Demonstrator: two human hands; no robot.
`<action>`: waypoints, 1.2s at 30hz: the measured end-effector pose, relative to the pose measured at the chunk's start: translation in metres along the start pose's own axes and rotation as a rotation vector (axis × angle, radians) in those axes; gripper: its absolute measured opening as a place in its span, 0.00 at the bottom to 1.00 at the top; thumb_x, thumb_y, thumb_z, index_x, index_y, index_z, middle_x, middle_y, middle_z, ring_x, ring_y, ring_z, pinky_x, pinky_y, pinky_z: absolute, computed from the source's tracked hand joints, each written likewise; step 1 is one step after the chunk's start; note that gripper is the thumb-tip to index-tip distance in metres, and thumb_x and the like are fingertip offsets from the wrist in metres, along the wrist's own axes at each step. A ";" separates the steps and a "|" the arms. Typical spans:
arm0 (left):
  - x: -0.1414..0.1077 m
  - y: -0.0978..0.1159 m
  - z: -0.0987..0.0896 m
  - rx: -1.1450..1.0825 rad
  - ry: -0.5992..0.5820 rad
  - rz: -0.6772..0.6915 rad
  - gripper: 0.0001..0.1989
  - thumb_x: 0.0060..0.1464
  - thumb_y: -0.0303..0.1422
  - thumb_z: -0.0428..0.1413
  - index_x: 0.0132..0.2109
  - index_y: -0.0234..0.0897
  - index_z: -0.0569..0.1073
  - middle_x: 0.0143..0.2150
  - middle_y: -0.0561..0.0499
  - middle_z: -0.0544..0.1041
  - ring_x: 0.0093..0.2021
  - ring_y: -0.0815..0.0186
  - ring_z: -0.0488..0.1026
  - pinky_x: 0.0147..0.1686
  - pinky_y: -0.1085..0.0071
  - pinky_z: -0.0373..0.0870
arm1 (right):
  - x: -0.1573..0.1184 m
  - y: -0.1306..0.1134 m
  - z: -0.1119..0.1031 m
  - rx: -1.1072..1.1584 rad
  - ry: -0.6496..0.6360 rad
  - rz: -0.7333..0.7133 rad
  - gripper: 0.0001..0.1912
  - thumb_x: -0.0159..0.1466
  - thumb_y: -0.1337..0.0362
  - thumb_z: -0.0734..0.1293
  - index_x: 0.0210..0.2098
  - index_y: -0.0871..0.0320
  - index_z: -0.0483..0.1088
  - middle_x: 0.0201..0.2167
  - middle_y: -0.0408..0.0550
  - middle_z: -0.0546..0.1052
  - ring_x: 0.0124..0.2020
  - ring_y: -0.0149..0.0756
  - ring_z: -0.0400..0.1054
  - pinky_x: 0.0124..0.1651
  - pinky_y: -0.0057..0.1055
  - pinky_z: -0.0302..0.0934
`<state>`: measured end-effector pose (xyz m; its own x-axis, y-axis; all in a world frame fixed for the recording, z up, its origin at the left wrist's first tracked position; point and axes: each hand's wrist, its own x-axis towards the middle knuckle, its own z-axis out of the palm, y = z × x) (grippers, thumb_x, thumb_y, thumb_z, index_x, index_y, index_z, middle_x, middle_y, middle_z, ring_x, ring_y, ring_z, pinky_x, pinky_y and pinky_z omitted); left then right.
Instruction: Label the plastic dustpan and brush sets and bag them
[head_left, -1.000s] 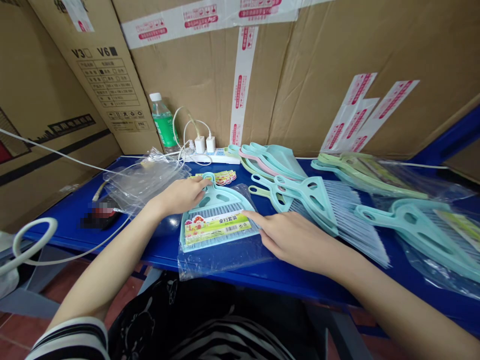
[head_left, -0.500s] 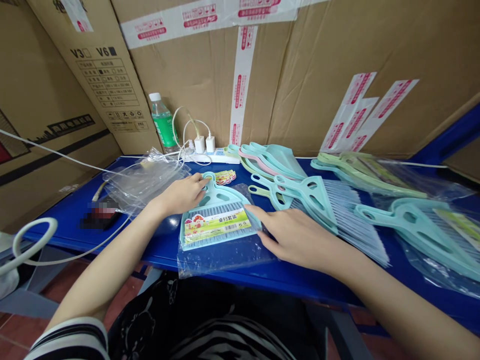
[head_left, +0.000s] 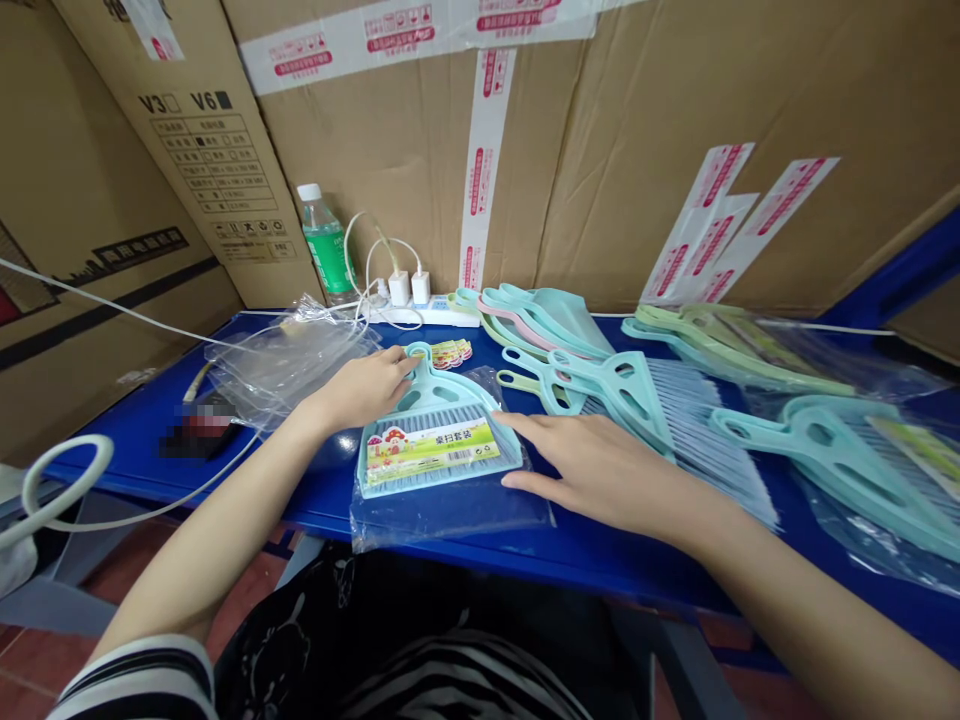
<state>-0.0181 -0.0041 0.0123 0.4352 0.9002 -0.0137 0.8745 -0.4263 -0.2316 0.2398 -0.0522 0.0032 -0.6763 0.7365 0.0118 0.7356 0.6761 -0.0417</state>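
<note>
In front of me a light-blue dustpan and brush set (head_left: 420,485) lies inside a clear plastic bag (head_left: 450,525), handle pointing away. A printed label card (head_left: 433,449) with mushrooms rests across the grey bristles. My left hand (head_left: 365,390) has its fingers closed at the upper left of the set, by the handle; part of the grip is hidden. At the right edge of the pan is my right hand (head_left: 592,465), palm down, index finger and thumb apart. Its index fingertip touches or nearly touches the bagged rim.
Loose dustpans (head_left: 559,325) and brushes (head_left: 622,395) lie to the right, with bagged sets (head_left: 832,450) beyond. Behind are label cards (head_left: 452,354), a power strip (head_left: 450,318) and a bottle (head_left: 328,250). Plastic bags (head_left: 289,360) and a cable (head_left: 172,512) are at left. Cardboard boxes (head_left: 405,170) stand behind.
My right thumb has moved away from the pan's edge, and the hand is more spread. The label card and the bag's near edge have shifted slightly left. My left hand stays at the handle.
</note>
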 end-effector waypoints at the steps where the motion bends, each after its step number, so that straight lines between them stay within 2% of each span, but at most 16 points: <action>1: 0.000 0.000 0.000 0.000 0.010 0.002 0.22 0.64 0.31 0.41 0.63 0.34 0.63 0.56 0.40 0.72 0.52 0.57 0.74 0.47 0.63 0.72 | 0.000 0.000 0.000 -0.003 -0.002 0.002 0.23 0.66 0.59 0.65 0.58 0.59 0.65 0.45 0.54 0.80 0.42 0.49 0.76 0.38 0.39 0.67; 5: 0.001 0.002 0.000 -0.009 0.021 -0.005 0.22 0.64 0.29 0.41 0.62 0.36 0.64 0.56 0.42 0.74 0.52 0.58 0.74 0.47 0.63 0.73 | -0.001 -0.002 -0.001 -0.010 0.015 -0.007 0.21 0.65 0.61 0.66 0.56 0.59 0.67 0.42 0.53 0.81 0.41 0.48 0.77 0.37 0.38 0.67; 11: 0.003 0.002 0.002 -0.020 0.045 0.007 0.22 0.63 0.29 0.41 0.60 0.34 0.66 0.56 0.40 0.75 0.53 0.56 0.73 0.49 0.60 0.72 | -0.001 -0.003 0.002 -0.003 0.006 -0.041 0.22 0.65 0.64 0.65 0.58 0.61 0.65 0.40 0.54 0.81 0.39 0.47 0.77 0.35 0.37 0.65; 14: 0.003 0.002 0.004 -0.017 0.076 0.023 0.21 0.63 0.29 0.40 0.59 0.35 0.68 0.56 0.41 0.75 0.54 0.57 0.73 0.52 0.60 0.71 | 0.000 -0.004 0.001 -0.020 -0.030 -0.038 0.22 0.66 0.64 0.64 0.59 0.62 0.65 0.39 0.54 0.81 0.37 0.47 0.77 0.34 0.37 0.64; 20: 0.003 0.002 0.006 -0.027 0.055 0.018 0.22 0.64 0.28 0.40 0.61 0.32 0.66 0.58 0.39 0.73 0.57 0.56 0.70 0.55 0.58 0.68 | 0.000 -0.008 -0.003 -0.061 -0.092 -0.032 0.22 0.67 0.63 0.63 0.59 0.63 0.65 0.36 0.53 0.82 0.36 0.47 0.77 0.33 0.35 0.62; 26: 0.005 -0.001 0.009 0.009 0.093 0.084 0.23 0.64 0.28 0.40 0.62 0.30 0.64 0.57 0.39 0.74 0.55 0.56 0.71 0.55 0.57 0.68 | -0.001 -0.003 -0.001 -0.080 -0.008 -0.091 0.31 0.66 0.58 0.65 0.65 0.66 0.58 0.29 0.49 0.80 0.30 0.43 0.75 0.30 0.33 0.59; 29: 0.005 -0.002 0.009 0.000 0.101 0.078 0.23 0.63 0.28 0.40 0.63 0.29 0.63 0.57 0.39 0.74 0.55 0.56 0.72 0.54 0.57 0.68 | 0.002 0.001 0.000 -0.022 0.050 -0.045 0.30 0.69 0.56 0.60 0.66 0.64 0.56 0.24 0.45 0.78 0.26 0.41 0.73 0.28 0.31 0.58; 32: 0.004 -0.001 0.008 -0.024 0.106 0.081 0.23 0.63 0.27 0.40 0.63 0.30 0.63 0.57 0.40 0.75 0.55 0.57 0.72 0.55 0.58 0.68 | 0.005 0.002 0.001 0.038 0.074 0.027 0.28 0.70 0.60 0.56 0.67 0.64 0.55 0.28 0.48 0.79 0.30 0.41 0.74 0.31 0.32 0.60; 34: 0.005 -0.001 0.008 -0.036 0.094 0.082 0.24 0.63 0.27 0.40 0.64 0.29 0.63 0.58 0.38 0.74 0.56 0.56 0.71 0.56 0.57 0.67 | 0.007 0.001 0.003 0.072 0.082 0.032 0.28 0.70 0.63 0.56 0.68 0.63 0.53 0.33 0.50 0.80 0.33 0.42 0.75 0.32 0.32 0.60; 36: 0.005 -0.001 0.008 -0.051 0.090 0.090 0.24 0.63 0.26 0.40 0.64 0.28 0.62 0.59 0.38 0.73 0.58 0.55 0.70 0.57 0.56 0.67 | 0.008 -0.001 0.005 0.108 0.083 0.028 0.28 0.69 0.65 0.55 0.68 0.61 0.53 0.33 0.49 0.80 0.32 0.42 0.74 0.32 0.32 0.60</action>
<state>-0.0182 0.0016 0.0046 0.5275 0.8477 0.0559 0.8400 -0.5106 -0.1839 0.2341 -0.0471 -0.0020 -0.6472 0.7569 0.0911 0.7424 0.6529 -0.1502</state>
